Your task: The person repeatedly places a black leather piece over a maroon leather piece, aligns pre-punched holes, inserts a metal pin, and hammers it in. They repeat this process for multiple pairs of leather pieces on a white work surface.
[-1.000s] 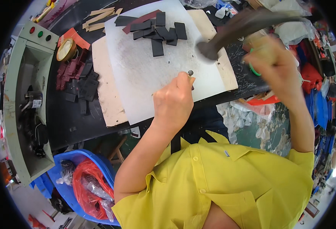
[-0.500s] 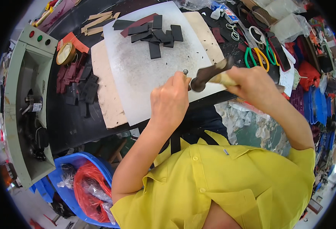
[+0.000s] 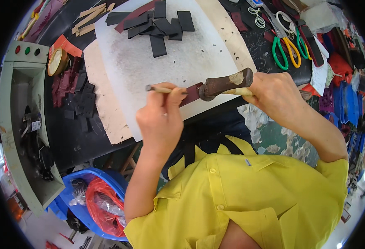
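Observation:
My left hand (image 3: 159, 118) is closed round a slim punch (image 3: 164, 89), which lies almost level across the fingers with its metal end pointing left. In my right hand (image 3: 276, 91) is a hammer (image 3: 222, 85) with a dark, worn head and a pale handle. A maroon leather strip (image 3: 192, 94) lies on the white board (image 3: 128, 79) between the two hands, a small hole near its far end. The hammer head overlaps that end in view; whether it touches cannot be told. Black leather pieces (image 3: 164, 27) lie in a loose heap at the board's far side.
Left of the board sit piles of maroon pieces (image 3: 64, 85) and black pieces (image 3: 83, 97), beside a round bowl (image 3: 57, 62). Green-handled scissors (image 3: 280, 54) lie at the right. A grey metal cabinet (image 3: 8, 124) and a blue tub (image 3: 79, 207) stand at the left.
The punch has gone from upright to nearly level as my left hand moved left. The hammer has lowered slightly, and the maroon strip has come into view. The whole view has shifted.

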A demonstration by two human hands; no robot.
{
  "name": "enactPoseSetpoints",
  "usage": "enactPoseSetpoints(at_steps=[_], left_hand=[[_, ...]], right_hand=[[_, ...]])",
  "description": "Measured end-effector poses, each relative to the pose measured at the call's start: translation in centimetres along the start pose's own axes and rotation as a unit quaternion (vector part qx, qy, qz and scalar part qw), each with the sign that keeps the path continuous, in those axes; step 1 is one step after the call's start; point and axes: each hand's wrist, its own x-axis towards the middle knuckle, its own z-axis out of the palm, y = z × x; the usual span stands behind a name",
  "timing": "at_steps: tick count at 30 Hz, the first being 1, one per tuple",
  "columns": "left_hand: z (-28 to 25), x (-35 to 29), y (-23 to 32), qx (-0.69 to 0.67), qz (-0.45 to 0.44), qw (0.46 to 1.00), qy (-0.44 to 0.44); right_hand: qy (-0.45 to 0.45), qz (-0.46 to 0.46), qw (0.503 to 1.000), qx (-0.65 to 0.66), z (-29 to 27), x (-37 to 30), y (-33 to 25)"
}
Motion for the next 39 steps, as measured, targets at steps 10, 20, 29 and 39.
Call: enactPoseSetpoints(at_steps=[10,20,29,39], left_hand=[[-2.5,0.1,-0.1,-0.018,-0.019,0.999,-0.034],[-4.0,1.9,1.5,0.076,0.091,0.985,-0.124],[-3.8,2.1,-1.3,0.138,0.187,0.958,-0.171],[-4.3,2.3,-1.2,0.120,0.163,0.957,-0.207]], right_hand=[[-0.013,0.001,1.000,0.019,-0.2,0.2,0.1],[-0.014,-0.006,1.000,0.019,-0.5,0.2,0.0],[-0.015,0.002,1.000,0.015,-0.4,0.2,0.0],[-0.023,0.004,1.000,0.014,-0.5,0.2,-0.1]])
